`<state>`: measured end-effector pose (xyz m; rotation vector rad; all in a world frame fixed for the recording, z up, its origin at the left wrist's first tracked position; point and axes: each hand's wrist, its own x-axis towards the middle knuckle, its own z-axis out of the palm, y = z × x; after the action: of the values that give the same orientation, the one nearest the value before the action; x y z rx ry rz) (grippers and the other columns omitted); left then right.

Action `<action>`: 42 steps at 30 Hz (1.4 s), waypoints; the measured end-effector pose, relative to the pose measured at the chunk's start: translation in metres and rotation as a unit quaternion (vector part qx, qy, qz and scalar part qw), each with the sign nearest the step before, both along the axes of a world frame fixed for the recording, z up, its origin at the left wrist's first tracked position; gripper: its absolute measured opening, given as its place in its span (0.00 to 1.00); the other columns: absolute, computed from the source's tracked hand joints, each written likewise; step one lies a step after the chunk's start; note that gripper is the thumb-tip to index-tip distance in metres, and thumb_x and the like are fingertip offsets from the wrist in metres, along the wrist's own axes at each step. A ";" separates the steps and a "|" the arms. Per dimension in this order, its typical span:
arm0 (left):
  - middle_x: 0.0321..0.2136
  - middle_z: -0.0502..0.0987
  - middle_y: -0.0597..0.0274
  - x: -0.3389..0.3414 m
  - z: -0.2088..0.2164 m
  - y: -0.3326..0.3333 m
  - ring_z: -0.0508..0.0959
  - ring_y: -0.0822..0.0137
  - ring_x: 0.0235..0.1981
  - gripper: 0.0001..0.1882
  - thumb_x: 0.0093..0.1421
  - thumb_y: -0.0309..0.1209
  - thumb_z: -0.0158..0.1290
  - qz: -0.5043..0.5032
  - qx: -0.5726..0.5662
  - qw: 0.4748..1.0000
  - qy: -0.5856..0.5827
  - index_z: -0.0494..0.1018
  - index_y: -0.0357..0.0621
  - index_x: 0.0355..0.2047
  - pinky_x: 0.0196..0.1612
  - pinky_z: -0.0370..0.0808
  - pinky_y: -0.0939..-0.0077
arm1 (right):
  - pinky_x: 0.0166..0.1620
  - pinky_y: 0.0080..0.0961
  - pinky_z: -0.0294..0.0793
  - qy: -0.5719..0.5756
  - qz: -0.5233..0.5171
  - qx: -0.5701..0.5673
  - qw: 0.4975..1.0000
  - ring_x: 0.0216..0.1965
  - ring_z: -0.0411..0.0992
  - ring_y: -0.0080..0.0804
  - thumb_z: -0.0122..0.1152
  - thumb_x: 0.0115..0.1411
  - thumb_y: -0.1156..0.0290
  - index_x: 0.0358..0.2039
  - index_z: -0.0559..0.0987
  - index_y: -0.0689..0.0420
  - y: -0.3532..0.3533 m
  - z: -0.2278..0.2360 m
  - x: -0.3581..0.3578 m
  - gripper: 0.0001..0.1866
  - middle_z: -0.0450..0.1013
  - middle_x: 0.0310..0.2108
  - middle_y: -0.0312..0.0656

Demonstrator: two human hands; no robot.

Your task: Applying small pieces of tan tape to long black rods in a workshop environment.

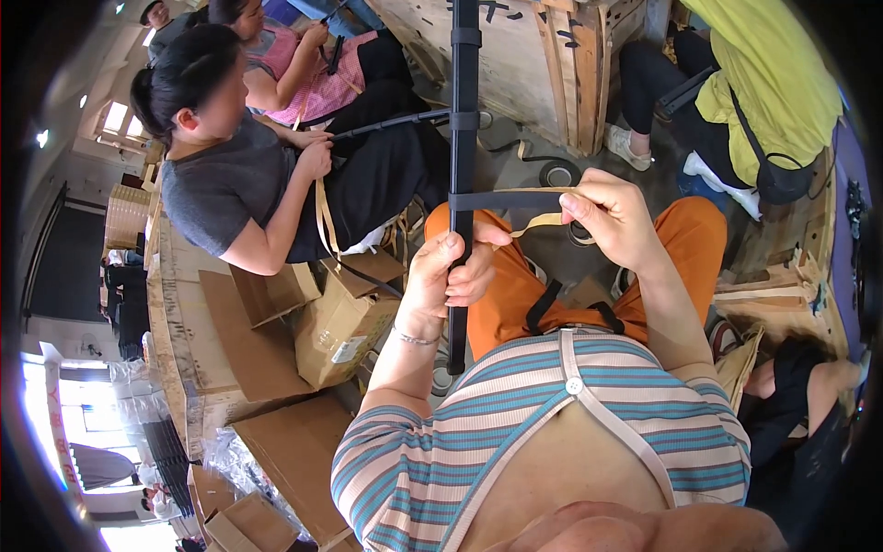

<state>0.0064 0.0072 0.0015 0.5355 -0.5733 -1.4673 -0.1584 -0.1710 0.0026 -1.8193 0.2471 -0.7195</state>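
Black bar (464, 152) runs over the orange trousers (696, 248), clasped in the left hand (451, 274); the right hand (614, 219) pinches the black tape (515, 200) — best kept taut and flat, I judge, the pale backing (538, 222) peeled gradually. Cardboard box (342, 339) near the edge of the wooden surface (175, 317) — flaps open, contents hidden.

Grey floor (511, 175) down below, and up top, bulky pale wooden crate (510, 69). Over right, rough timber frame (782, 304). Swing left: long wooden counter (177, 340), pale wall (69, 175) beyond, big dark panel (64, 262) against it. Lower window (97, 419) blazing white, smaller upper window (116, 117) bright too, little lamp (42, 138) glowing near rim.
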 end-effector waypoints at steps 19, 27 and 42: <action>0.09 0.56 0.72 0.002 -0.009 -0.005 0.53 0.82 0.07 0.23 0.61 0.42 0.43 -0.065 -0.012 0.996 0.065 0.63 0.26 0.36 0.07 0.51 0.90 | 0.31 0.23 0.69 -0.028 0.060 -0.097 0.993 0.27 0.70 0.30 0.56 0.55 0.68 0.37 0.75 0.61 0.009 0.006 0.032 0.12 0.69 0.32 0.41; 0.10 0.55 0.72 0.002 -0.005 -0.004 0.51 0.81 0.08 0.24 0.60 0.44 0.45 -0.001 0.013 0.999 -0.042 0.65 0.27 0.36 0.08 0.47 0.87 | 0.29 0.20 0.64 0.012 0.139 0.005 0.990 0.23 0.61 0.23 0.47 0.60 0.73 0.30 0.68 0.63 0.024 0.017 0.053 0.06 0.65 0.20 0.40; 0.09 0.55 0.72 0.004 -0.005 -0.003 0.52 0.81 0.07 0.24 0.59 0.43 0.47 -0.011 -0.005 0.997 -0.077 0.63 0.27 0.30 0.07 0.46 0.87 | 0.28 0.18 0.64 -0.021 0.196 0.150 0.969 0.25 0.63 0.15 0.47 0.57 0.73 0.35 0.73 0.65 0.032 0.011 0.059 0.10 0.69 0.21 0.37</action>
<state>0.0108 0.0044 -0.0038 0.6404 -0.7093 -1.4518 -0.0992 -0.1391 0.0141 -1.4997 -0.0337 -0.4154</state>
